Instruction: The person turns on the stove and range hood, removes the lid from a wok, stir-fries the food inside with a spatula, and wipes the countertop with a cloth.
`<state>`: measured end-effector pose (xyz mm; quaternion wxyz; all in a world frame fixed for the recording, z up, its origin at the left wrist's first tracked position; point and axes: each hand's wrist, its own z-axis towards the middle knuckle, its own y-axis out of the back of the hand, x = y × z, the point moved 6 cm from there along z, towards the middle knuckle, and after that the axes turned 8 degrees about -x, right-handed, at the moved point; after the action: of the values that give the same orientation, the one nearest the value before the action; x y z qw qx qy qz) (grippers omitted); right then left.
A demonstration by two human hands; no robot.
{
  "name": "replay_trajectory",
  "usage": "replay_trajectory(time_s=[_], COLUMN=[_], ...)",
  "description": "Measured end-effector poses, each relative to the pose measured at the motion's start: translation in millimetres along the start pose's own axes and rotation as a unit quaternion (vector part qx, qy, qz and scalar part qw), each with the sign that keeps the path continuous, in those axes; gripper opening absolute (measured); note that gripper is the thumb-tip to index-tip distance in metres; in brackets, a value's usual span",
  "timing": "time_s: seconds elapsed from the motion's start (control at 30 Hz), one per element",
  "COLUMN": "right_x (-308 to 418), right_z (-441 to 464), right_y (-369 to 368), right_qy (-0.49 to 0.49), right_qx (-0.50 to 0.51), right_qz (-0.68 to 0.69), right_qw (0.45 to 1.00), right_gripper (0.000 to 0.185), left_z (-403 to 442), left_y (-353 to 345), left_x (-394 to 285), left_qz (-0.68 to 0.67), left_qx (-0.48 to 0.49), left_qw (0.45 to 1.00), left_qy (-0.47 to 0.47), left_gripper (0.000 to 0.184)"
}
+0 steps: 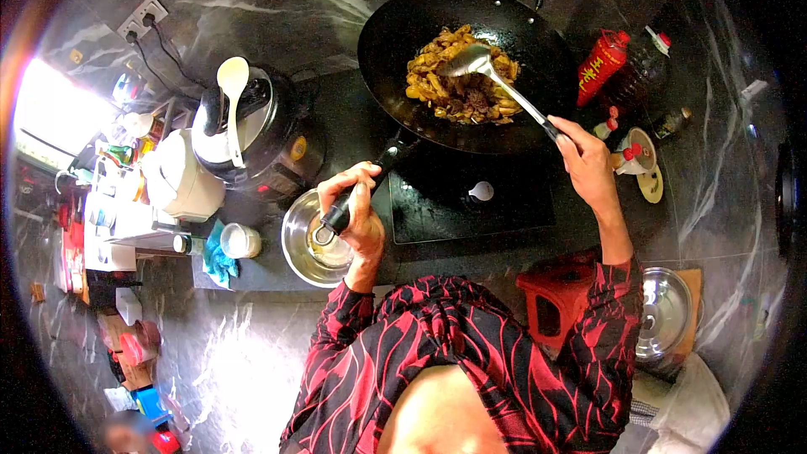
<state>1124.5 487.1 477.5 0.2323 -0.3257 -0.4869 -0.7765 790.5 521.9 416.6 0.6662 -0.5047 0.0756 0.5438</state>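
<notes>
A large black wok (538, 59) sits at the back of the counter, with browned pieces of food (479, 105) heaped in its middle. My left hand (360, 214) is wrapped round the wok's long black handle (388, 158). In my right hand (582, 160) is the dark grip of a metal spatula (514, 94). The spatula's blade rests over the food, its lower edge hidden among the pieces. Below my left hand stands a steel bowl (296, 235), partly covered by that hand and the handle end.
A black cooktop (466, 223) lies in front of the wok. To the left stand a cooker (290, 147) with a pale ladle (233, 84) on top and a white tub (241, 241). A red packet (601, 71) and several bottles line the right. A red stool (551, 298) is below.
</notes>
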Motion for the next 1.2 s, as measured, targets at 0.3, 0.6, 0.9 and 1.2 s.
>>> replay_trajectory(time_s=[0.3, 0.6, 0.9, 1.2], right_x=[3, -9, -8, -8], right_z=[-7, -24, -38, -13], right_y=[-5, 67, 70, 92], right_qy=[0.011, -0.022, -0.085, -0.051], right_qx=[0.031, -0.046, 0.001, -0.063], right_qz=[-0.090, -0.031, -0.109, -0.105], right_qw=[0.995, 0.998, 0.990, 0.991], right_gripper=[0.028, 0.028, 0.027, 0.026], left_z=[0, -1, -1, -1], left_y=[1, -2, -1, -2], left_x=[0, -1, 0, -3], left_qz=[0.011, 0.021, 0.019, 0.027], left_qx=[0.007, 0.008, 0.023, 0.024], left_qw=[1.000, 1.000, 1.000, 0.999], left_qy=[0.005, 0.016, -0.004, 0.017], left_gripper=[0.014, 0.013, 0.013, 0.014])
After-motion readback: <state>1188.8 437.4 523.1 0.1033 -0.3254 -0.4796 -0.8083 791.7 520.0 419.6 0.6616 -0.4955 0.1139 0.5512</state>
